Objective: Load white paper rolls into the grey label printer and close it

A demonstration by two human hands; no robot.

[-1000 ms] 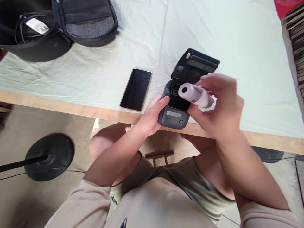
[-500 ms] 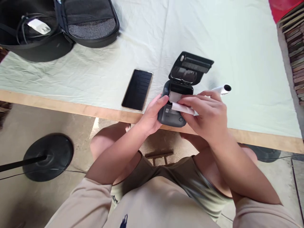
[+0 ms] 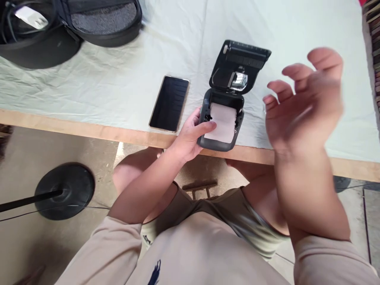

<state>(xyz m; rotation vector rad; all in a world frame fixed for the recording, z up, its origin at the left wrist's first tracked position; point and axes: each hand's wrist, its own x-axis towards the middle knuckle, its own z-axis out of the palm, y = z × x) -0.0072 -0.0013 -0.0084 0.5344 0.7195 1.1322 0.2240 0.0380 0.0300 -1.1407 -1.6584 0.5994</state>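
My left hand (image 3: 192,132) grips a small dark label printer (image 3: 218,145) by its left side, near the table's front edge. Its lid (image 3: 240,65) stands raised on the hinge. White paper (image 3: 224,122) lies flat over the printer's bay and front, and my left thumb presses on it. My right hand (image 3: 305,103) is lifted to the right of the printer, apart from it, palm turned up and fingers spread and slightly curled. Nothing shows in it, and it is a little blurred. The white roll seen earlier is hidden behind this hand.
A dark smartphone (image 3: 170,103) lies left of the printer. Farther left, an open black case (image 3: 44,51) holds a cable and a white charger (image 3: 31,17). A pale cloth (image 3: 118,91) covers the table, with a wooden front edge (image 3: 89,132). A round black stand base (image 3: 65,192) rests on the floor.
My right hand has let go of the paper and swung up to the right. The paper now lies flat over the printer's front. The lid remains raised, and my left hand keeps its hold.
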